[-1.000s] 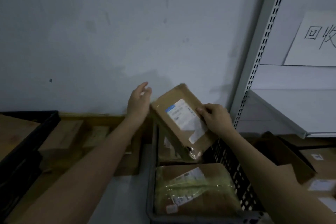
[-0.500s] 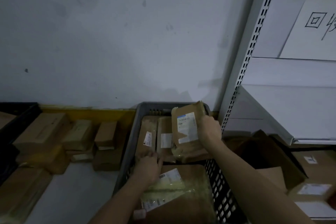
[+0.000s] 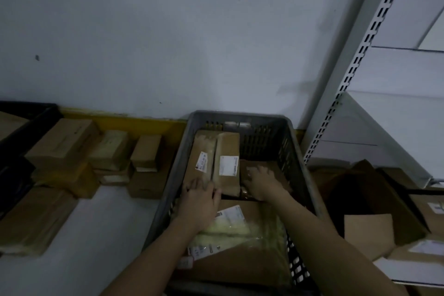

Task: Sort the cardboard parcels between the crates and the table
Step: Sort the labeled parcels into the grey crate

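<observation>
A grey plastic crate (image 3: 240,116) stands against the wall with cardboard parcels in it. Two narrow labelled parcels (image 3: 204,151) (image 3: 228,149) lie side by side along its left half. My left hand (image 3: 200,202) rests with fingers spread on their near ends. My right hand (image 3: 262,185) lies on a brown parcel (image 3: 278,173) set down in the crate's right half, fingers curled over its left edge. A large parcel (image 3: 240,255) with yellowish plastic wrap and a white label fills the crate's near part under my forearms.
Several cardboard parcels (image 3: 62,142) (image 3: 146,151) lie stacked on the pale table (image 3: 96,235) to the left. A black crate (image 3: 36,118) is at the far left. A white shelf upright (image 3: 355,67) and open cardboard boxes (image 3: 367,230) stand at the right.
My right hand has lowered the labelled parcel from in front of the wall down into the crate's right half. My left hand dropped from the air onto the narrow parcels.
</observation>
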`<state>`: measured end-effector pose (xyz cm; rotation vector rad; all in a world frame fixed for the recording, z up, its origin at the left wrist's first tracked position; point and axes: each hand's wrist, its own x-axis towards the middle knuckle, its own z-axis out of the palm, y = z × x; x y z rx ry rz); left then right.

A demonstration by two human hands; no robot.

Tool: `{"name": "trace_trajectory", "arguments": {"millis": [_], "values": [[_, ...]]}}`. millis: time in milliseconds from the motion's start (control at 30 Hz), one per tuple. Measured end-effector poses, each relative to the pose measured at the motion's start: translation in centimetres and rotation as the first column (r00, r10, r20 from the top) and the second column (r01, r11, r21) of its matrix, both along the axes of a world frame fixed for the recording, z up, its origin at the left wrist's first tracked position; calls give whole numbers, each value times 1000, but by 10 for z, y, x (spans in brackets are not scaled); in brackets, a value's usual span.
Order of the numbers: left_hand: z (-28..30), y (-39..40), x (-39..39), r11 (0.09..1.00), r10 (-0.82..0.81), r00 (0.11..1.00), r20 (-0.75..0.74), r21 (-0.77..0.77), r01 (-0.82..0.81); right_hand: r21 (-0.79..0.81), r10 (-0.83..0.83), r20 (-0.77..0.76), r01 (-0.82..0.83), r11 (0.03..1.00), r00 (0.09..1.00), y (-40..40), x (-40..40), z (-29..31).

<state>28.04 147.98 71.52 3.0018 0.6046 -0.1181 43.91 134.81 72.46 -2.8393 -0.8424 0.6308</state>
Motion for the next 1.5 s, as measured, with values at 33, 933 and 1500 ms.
{"name": "trace_trajectory", "arguments": {"millis": [33,933,1500], "values": [[0,0,0,1000,9,1000,9,-8,-9,-49,-1,-109,-4,999,994,0,2,-6],[-11,1,4,999,52,998,39,-11,-51,-184,328,50,-314,931,943,-4,54,-44],[35,10,-2,988,58,986,159,-153,-33,437,141,91,-167,884,986,18,5,34]]}}
